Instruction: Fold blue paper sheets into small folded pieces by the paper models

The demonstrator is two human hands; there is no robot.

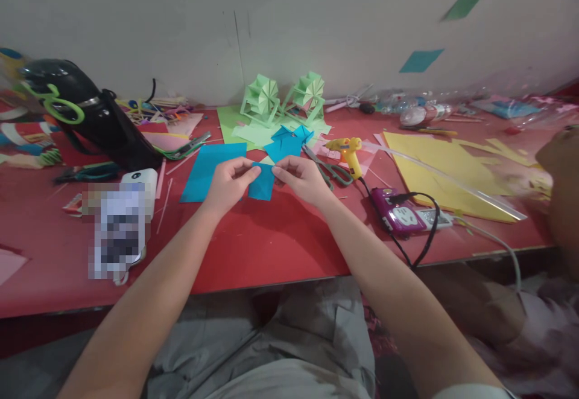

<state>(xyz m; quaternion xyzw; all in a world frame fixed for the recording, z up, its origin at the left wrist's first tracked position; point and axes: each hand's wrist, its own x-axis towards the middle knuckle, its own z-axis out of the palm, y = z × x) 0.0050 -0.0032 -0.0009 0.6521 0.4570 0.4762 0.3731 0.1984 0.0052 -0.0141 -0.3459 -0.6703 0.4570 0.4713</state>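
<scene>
Between my hands a small piece of blue paper is held up by its top corners. My left hand pinches the upper left corner between thumb and fingers. At the upper right corner, my right hand pinches it the same way. A larger blue sheet lies flat beside my left hand. Just beyond the held piece are folded blue paper pieces. Scissors with grey-green handles rest to the right of my right hand.
Two pale green paper wheel models stand at the back. On the right are a yellow glue gun, a purple power strip, yellow sheets and another person's arm. A black bottle and a phone are on the left.
</scene>
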